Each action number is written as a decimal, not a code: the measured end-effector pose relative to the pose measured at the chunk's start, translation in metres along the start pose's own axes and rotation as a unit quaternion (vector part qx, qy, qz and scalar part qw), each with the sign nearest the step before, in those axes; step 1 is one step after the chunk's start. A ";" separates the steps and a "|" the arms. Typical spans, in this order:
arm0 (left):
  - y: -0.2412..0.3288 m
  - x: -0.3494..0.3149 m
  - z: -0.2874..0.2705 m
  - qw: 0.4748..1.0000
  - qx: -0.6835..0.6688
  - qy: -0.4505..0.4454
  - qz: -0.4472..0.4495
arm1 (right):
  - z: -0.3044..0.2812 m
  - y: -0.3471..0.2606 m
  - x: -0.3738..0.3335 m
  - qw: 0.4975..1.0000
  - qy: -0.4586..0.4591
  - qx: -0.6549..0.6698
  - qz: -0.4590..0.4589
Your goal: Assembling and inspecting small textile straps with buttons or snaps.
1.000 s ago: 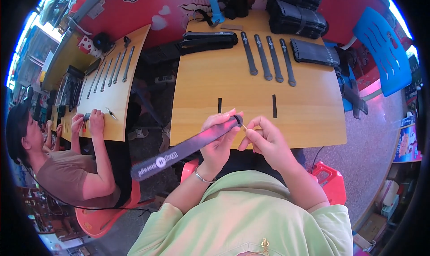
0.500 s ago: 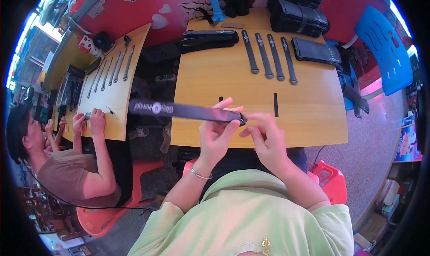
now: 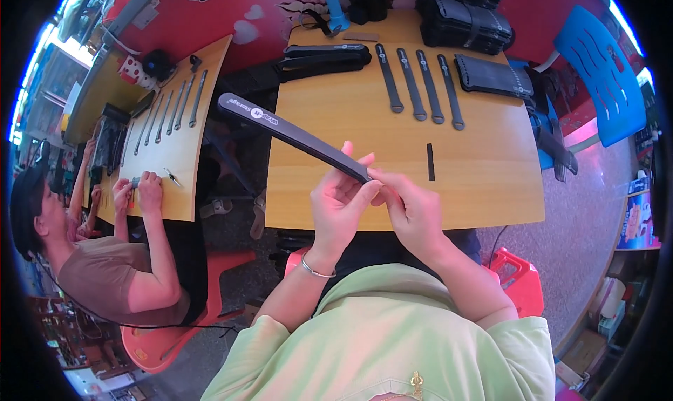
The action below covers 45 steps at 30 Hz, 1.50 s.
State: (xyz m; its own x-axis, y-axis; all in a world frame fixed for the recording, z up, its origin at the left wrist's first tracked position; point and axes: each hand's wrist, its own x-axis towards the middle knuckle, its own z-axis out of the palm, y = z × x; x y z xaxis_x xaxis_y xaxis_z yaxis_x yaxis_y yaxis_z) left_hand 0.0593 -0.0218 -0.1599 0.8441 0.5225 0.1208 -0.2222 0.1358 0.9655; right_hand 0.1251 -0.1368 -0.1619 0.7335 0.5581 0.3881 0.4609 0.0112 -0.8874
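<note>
a long flat dark grey strap (image 3: 294, 136) with a rounded end slants up-left above the wooden table (image 3: 484, 184), pinched at its lower end.

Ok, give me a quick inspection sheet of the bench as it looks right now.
Surface: wooden table, mostly bare near the front edge.
Job's things: long dark strap, one end pinched at the hands, the other raised to the left.
Clutter: four straps in a row, small black strip, strap bundles, black stacks.
Grippers: left hand and right hand both grip the strap end.
Cables: nothing seen on the table.
Surroundings: co-worker's hands at the next table, blue chair, red stool.
</note>
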 end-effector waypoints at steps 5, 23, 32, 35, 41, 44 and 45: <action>0.001 0.005 0.000 0.999 0.036 -0.028 0.026 | -0.003 0.005 0.001 0.999 -0.004 -0.036 -0.025; -0.006 0.016 -0.016 0.993 -0.039 -0.090 -0.066 | -0.010 -0.003 0.007 0.998 -0.028 -0.049 -0.005; -0.008 0.010 -0.028 0.993 0.015 -0.064 -0.094 | -0.037 -0.020 0.007 0.994 -0.060 -0.044 0.086; 0.005 0.002 -0.015 0.981 0.000 -0.122 -0.153 | -0.037 -0.025 0.016 0.993 -0.086 -0.083 -0.023; 0.006 0.000 -0.025 0.976 -0.011 -0.171 -0.132 | -0.027 0.000 0.013 0.993 -0.102 0.055 0.004; 0.002 -0.004 -0.028 0.979 0.001 -0.160 -0.124 | -0.017 0.008 0.008 0.990 -0.089 0.111 0.018; 0.001 -0.006 -0.028 0.982 0.012 -0.149 -0.116 | -0.016 0.005 0.008 0.990 -0.089 0.111 0.018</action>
State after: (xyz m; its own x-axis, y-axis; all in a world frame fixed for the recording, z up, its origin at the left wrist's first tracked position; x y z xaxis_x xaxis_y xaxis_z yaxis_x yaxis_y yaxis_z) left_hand 0.0402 -0.0015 -0.1659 0.9767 0.2099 -0.0436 0.0008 0.1998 0.9798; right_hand 0.1415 -0.1452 -0.1596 0.6394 0.6978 0.3228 0.3007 0.1595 -0.9403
